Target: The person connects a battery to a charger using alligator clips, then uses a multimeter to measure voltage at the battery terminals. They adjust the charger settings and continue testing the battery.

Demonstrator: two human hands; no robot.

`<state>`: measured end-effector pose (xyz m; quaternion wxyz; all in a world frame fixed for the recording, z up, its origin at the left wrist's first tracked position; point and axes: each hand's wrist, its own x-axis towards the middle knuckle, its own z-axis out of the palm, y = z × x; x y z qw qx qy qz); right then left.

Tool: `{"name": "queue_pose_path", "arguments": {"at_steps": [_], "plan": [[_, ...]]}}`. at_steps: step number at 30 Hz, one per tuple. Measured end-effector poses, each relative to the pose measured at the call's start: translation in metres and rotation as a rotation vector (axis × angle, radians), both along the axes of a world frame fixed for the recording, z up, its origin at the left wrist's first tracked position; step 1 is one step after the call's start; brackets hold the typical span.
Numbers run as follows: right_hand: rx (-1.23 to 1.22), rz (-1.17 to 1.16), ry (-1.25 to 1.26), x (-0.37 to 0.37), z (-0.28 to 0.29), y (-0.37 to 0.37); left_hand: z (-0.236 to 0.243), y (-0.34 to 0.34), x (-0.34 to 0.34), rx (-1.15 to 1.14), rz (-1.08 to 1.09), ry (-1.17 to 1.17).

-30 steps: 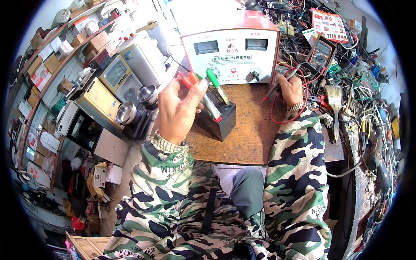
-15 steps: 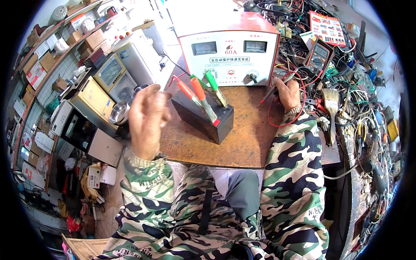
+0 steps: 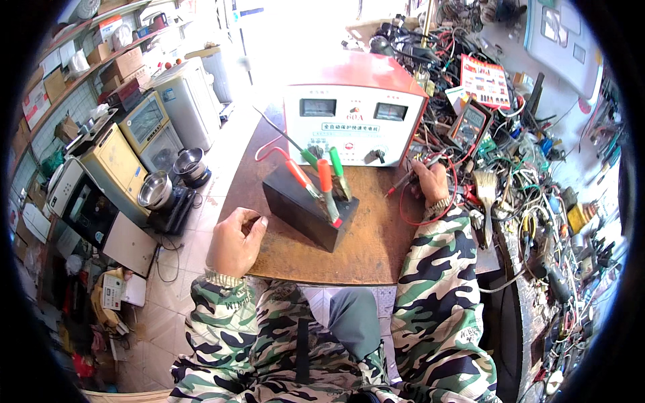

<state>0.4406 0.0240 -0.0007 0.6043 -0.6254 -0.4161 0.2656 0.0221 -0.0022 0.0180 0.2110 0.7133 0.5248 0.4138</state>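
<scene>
My left hand [image 3: 235, 242] rests at the left of the wooden table [image 3: 363, 248], fingers curled with nothing visible in them. Beside it stands a black battery [image 3: 299, 221] with red-handled [image 3: 326, 176] and green-handled [image 3: 336, 162] clips on top. My right hand [image 3: 430, 180] grips a slim dark test probe with a red tip [image 3: 396, 185], its red lead looping around my hand. Behind the battery sits a white-fronted charger [image 3: 353, 124] with a red top, two meters and knobs. Right of it lies a multimeter [image 3: 466, 126].
A dense tangle of cables, tools and a brush [image 3: 486, 201] fills the bench at the right. Appliances [image 3: 134, 168] and steel pots [image 3: 156, 189] stand along the left, under shelves of boxes. A red-and-white printed sheet [image 3: 484, 80] lies on the clutter.
My left hand has let go of the red clip and moved down and left to the table, fingers curled. The view has tilted up. My right hand still holds the probe.
</scene>
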Motion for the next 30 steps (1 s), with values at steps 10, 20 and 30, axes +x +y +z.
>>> {"name": "queue_pose_path", "arguments": {"at_steps": [10, 20, 30], "plan": [[-0.256, 0.191, -0.026, 0.022, 0.031, -0.043, 0.003, 0.006, 0.003, 0.055, -0.05, 0.01], [-0.495, -0.153, -0.509, 0.099, 0.102, -0.154, 0.006, 0.001, 0.006, 0.026, -0.068, -0.067], [-0.208, -0.192, -1.07, 0.007, 0.06, -0.142, -0.002, 0.005, 0.001, 0.047, -0.062, -0.027]]}}
